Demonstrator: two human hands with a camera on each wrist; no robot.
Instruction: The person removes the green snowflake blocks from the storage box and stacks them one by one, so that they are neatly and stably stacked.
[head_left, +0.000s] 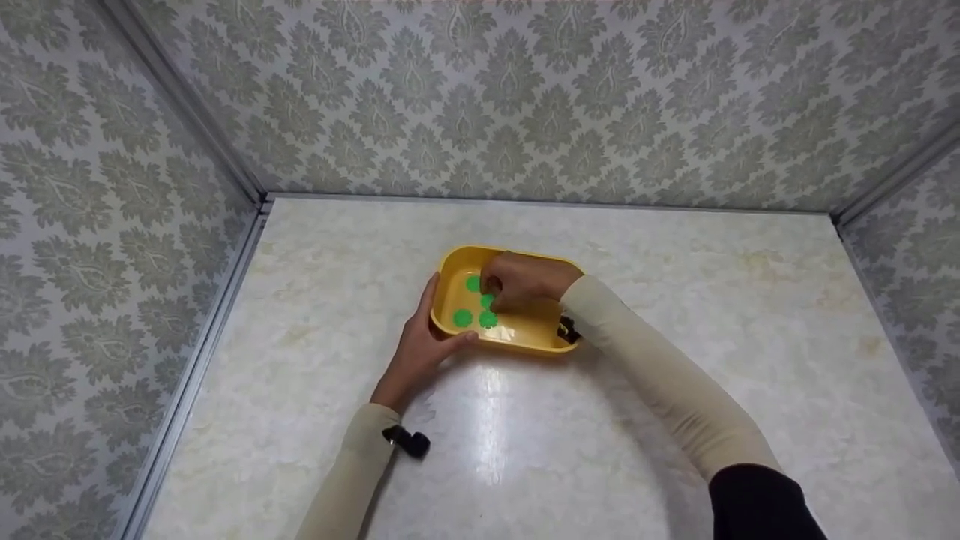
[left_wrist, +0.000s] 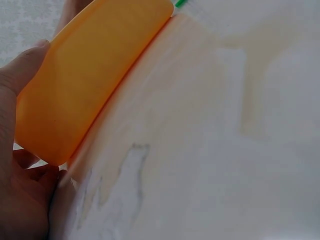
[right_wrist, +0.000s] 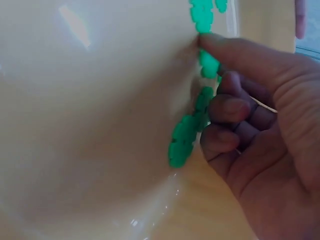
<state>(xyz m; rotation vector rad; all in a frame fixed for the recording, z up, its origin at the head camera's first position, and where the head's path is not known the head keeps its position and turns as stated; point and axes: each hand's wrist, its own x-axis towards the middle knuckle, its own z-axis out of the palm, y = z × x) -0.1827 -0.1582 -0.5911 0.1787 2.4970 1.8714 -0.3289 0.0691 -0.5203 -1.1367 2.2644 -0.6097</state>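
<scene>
A yellow plastic tub point(head_left: 529, 328) sits on the table in the head view, with several green notched discs point(head_left: 463, 318) lying on its floor toward the left. My left hand point(head_left: 422, 346) grips the tub's left end, thumb along the near side. The left wrist view shows that thumb against the orange-looking wall point(left_wrist: 75, 80) and fingers around the lower corner. Inside the tub, my right hand point(head_left: 531, 277) reaches down among the discs with its fingers curled. In the right wrist view the thumb tip overlaps a green disc point(right_wrist: 209, 63); I cannot tell whether it is pinched.
The pale marbled table point(head_left: 315, 300) extends around the tub. Patterned wall panels point(head_left: 510, 97) border its back and sides, with a metal edge strip point(head_left: 202, 360) at the left. A black wrist device point(head_left: 407, 441) is strapped over the left sleeve.
</scene>
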